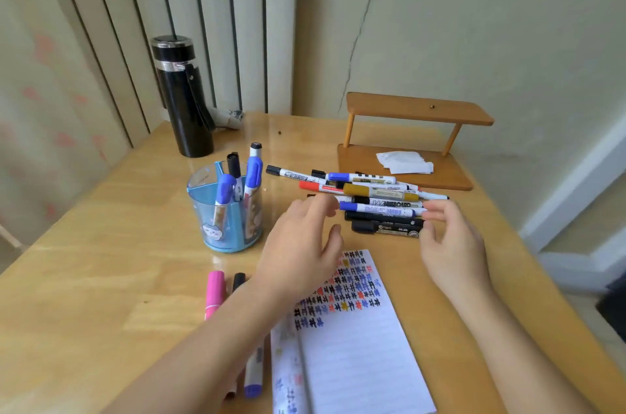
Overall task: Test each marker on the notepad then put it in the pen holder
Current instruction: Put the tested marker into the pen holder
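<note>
A pile of several markers (pixel 376 198) lies on the wooden table beyond the notepad (pixel 352 352), whose top is covered in coloured test marks. My left hand (pixel 301 244) reaches to the pile's left end, fingers loosely bent beside a blue-capped marker (pixel 379 209). My right hand (pixel 447 244) is at the pile's right end, fingertips at the marker tails, and neither hand grips anything. The blue translucent pen holder (pixel 203 207) stands to the left with three markers upright in it.
A pink marker (pixel 215 291), a black one (pixel 238 280) and a blue-tipped one (pixel 254 376) lie left of the notepad, partly under my left forearm. A black flask (pixel 183 98) stands back left. A small wooden shelf (pixel 416 112) with crumpled tissue (pixel 403 161) stands behind the pile.
</note>
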